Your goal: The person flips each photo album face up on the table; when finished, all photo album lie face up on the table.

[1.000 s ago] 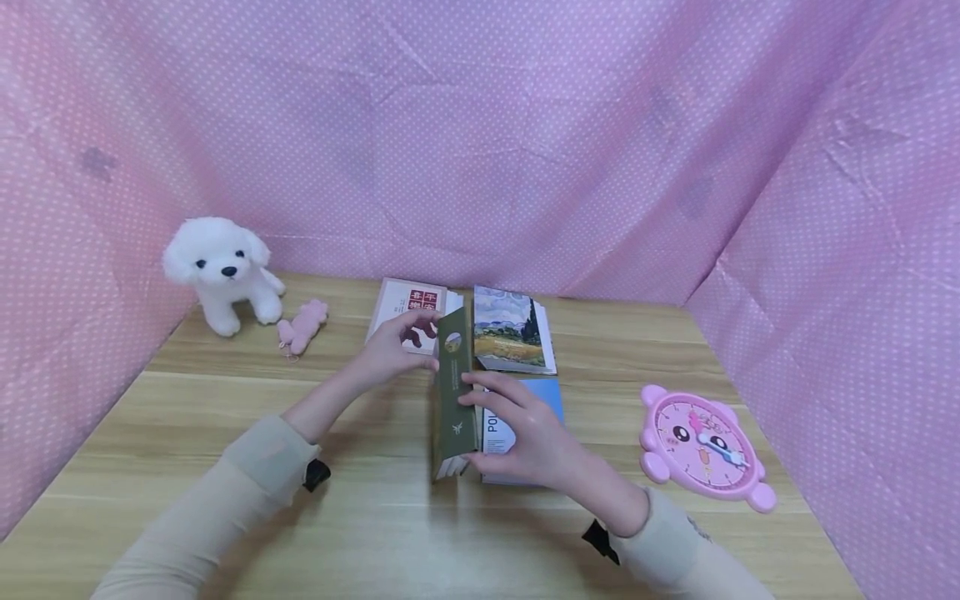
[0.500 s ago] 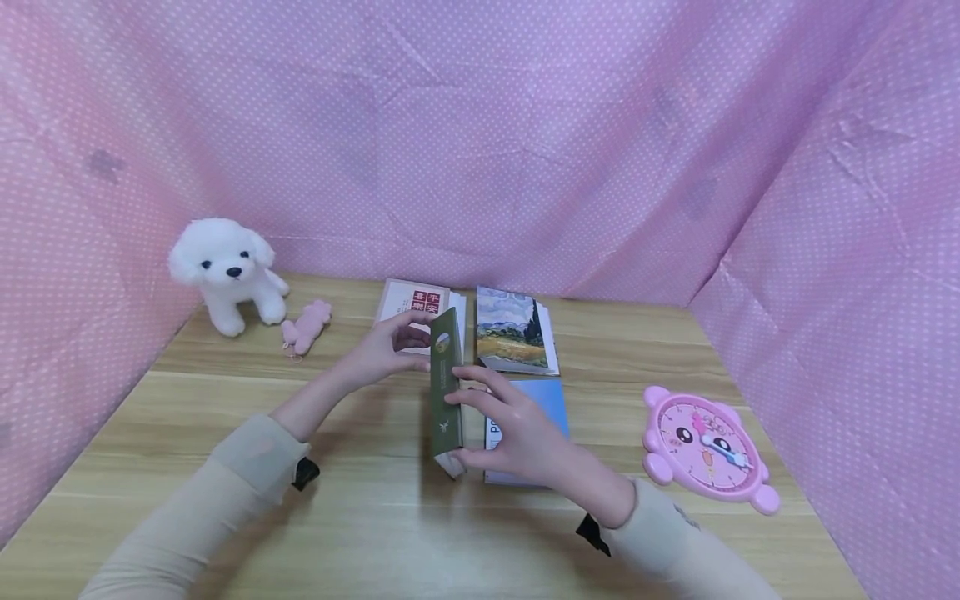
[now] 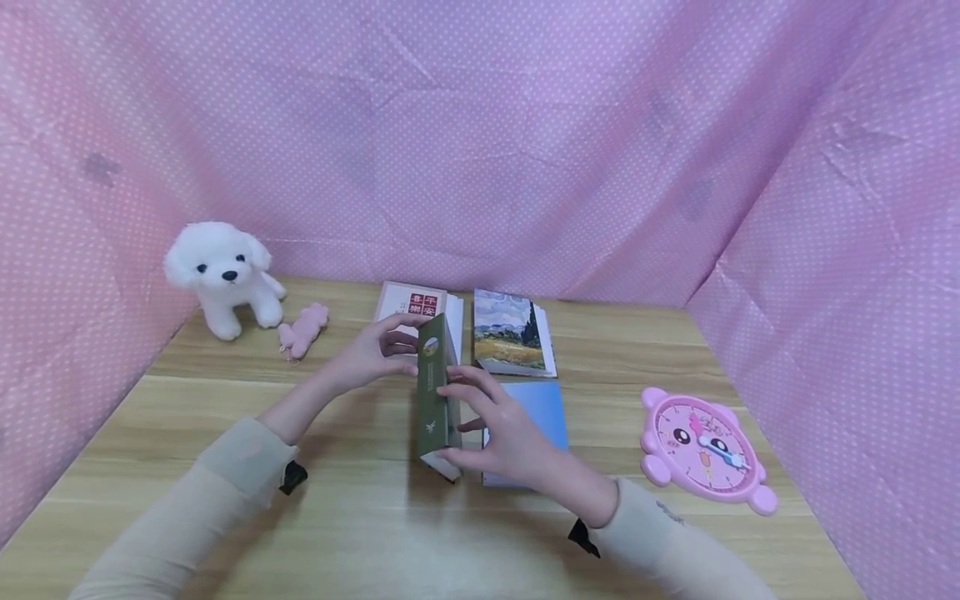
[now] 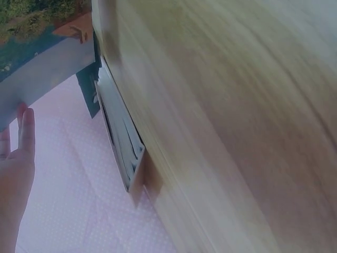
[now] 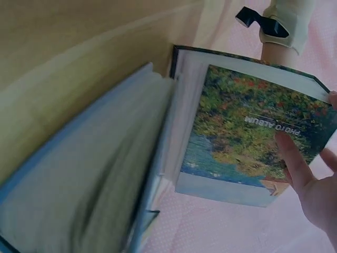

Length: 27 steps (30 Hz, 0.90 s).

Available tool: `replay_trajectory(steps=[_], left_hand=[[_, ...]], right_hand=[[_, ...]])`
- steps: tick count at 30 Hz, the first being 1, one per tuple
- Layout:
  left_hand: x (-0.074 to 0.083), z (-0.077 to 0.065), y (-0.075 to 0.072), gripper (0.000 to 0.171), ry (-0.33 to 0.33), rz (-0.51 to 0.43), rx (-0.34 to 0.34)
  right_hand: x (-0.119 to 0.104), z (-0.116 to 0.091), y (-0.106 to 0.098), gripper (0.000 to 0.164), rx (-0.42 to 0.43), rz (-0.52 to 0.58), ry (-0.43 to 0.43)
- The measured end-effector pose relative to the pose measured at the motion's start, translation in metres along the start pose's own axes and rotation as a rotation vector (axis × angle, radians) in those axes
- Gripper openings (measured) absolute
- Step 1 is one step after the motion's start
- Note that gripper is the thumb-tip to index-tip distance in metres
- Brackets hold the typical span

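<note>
A photo album [image 3: 432, 392] with a green spine is held on edge, its spine upward, over the middle of the table. In the right wrist view, its painted cover [image 5: 237, 121] reads "PHOTO ALBUM". My left hand [image 3: 375, 354] grips the far left part, fingers at the top end and thumb against the side. With fingertips near the spine and thumb at the near end, my right hand [image 3: 506, 425] holds the other side. The right wrist view shows a fingertip of that right hand [image 5: 310, 184] on the cover.
Beyond the album lie a pale book [image 3: 397, 300] with red squares and a landscape-painting book [image 3: 510, 329]. A blue book [image 3: 543, 412] lies partly under my right hand. A white toy dog [image 3: 225, 275], pink plush [image 3: 303, 329] and pink toy clock [image 3: 705, 446] stand farther out.
Both hands have shifted left together with the album, away from the blue book, and more of the blue cover shows. The album has turned slightly. The other books and toys stay put.
</note>
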<state>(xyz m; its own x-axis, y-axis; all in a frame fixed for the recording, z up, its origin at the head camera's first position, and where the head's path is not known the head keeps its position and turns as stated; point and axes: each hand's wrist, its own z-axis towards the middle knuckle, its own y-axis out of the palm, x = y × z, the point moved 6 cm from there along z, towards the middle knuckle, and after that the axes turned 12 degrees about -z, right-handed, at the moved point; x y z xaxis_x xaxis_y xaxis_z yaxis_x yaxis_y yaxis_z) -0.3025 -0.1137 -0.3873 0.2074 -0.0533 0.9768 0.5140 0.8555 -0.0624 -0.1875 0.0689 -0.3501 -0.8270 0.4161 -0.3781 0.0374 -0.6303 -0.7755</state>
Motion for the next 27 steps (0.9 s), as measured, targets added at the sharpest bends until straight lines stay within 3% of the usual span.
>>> replay_trajectory(steps=[6, 16, 20, 27], left_hand=[[-0.003, -0.005, -0.005, 0.077, 0.011, 0.032, -0.006], [-0.003, -0.015, -0.012, 0.079, 0.005, 0.069, -0.019], [-0.001, -0.020, -0.012, 0.082, -0.009, 0.078, -0.042], [0.000, -0.025, -0.015, 0.087, -0.054, 0.173, -0.040]], right_hand=[[0.009, -0.005, 0.013, 0.080, -0.095, 0.066, 0.131], [0.024, -0.019, 0.033, 0.081, -0.329, -0.004, 0.252], [0.029, -0.025, 0.040, 0.084, -0.389, -0.050, 0.260], [0.032, -0.028, 0.046, 0.089, -0.438, -0.176, 0.243]])
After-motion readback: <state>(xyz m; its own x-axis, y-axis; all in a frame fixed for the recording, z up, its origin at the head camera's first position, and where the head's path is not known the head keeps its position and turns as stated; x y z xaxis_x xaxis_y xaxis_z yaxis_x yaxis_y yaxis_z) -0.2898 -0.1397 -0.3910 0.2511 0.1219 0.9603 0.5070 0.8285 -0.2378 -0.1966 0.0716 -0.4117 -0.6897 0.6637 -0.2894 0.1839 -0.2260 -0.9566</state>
